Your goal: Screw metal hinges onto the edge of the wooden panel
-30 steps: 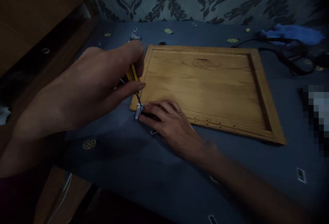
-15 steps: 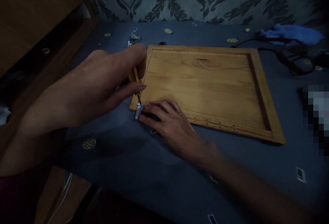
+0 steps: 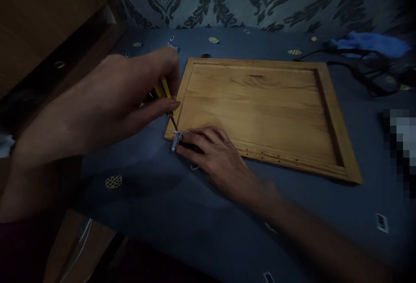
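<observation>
A wooden panel [image 3: 260, 109] with a raised frame lies flat on a blue cloth. At its near left corner sits a small metal bracket [image 3: 176, 140]. My left hand [image 3: 113, 101] is closed round a yellow-handled screwdriver [image 3: 165, 94], whose dark tip points down at the bracket. My right hand [image 3: 214, 153] lies on the panel's near edge, its fingers curled and pressing on the bracket from the right. A row of small holes runs along the panel's near rail.
The blue cloth [image 3: 182, 213] with yellow dotted spots covers the surface. Another metal fitting [image 3: 172, 47] lies beyond my left hand. Dark cables [image 3: 364, 73] and a blue rag [image 3: 370, 42] lie at the far right. Brown furniture [image 3: 39, 27] stands at left, patterned wallpaper behind.
My left hand has shifted slightly left and up with the screwdriver, turning its handle. The right hand and the panel have stayed in place.
</observation>
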Demonstrator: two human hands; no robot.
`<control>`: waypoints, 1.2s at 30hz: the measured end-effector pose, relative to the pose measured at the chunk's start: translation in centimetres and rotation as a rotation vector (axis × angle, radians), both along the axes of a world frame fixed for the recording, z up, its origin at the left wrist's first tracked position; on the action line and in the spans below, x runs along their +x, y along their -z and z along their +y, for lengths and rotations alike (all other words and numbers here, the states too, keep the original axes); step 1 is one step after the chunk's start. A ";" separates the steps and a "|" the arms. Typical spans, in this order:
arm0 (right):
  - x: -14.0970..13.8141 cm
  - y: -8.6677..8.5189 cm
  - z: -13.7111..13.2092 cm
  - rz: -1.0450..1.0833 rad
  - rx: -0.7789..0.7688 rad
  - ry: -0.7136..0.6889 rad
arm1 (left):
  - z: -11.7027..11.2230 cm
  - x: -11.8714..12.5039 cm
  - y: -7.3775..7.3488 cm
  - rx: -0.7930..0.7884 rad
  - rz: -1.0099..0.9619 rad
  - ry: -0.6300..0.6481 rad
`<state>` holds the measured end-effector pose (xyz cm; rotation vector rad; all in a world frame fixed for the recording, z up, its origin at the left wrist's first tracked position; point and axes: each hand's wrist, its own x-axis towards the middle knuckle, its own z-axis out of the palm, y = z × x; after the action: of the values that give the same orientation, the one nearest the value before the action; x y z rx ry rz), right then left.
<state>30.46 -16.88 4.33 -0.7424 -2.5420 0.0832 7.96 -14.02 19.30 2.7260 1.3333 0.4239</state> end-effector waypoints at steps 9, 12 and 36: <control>0.1 -0.2 0.0 -0.005 0.001 -0.006 | -0.1 -0.5 -0.1 0.053 0.022 -0.096; 0.1 -0.3 0.0 0.015 0.019 -0.013 | 0.1 -0.1 0.3 0.073 0.062 -0.095; 0.0 -0.1 0.1 0.031 0.025 -0.020 | 6.4 -3.2 4.5 -0.161 0.270 -0.087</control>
<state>30.42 -16.76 4.38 -0.7007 -2.5172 0.0693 4.74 -7.65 14.80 2.6687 1.4784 -0.0499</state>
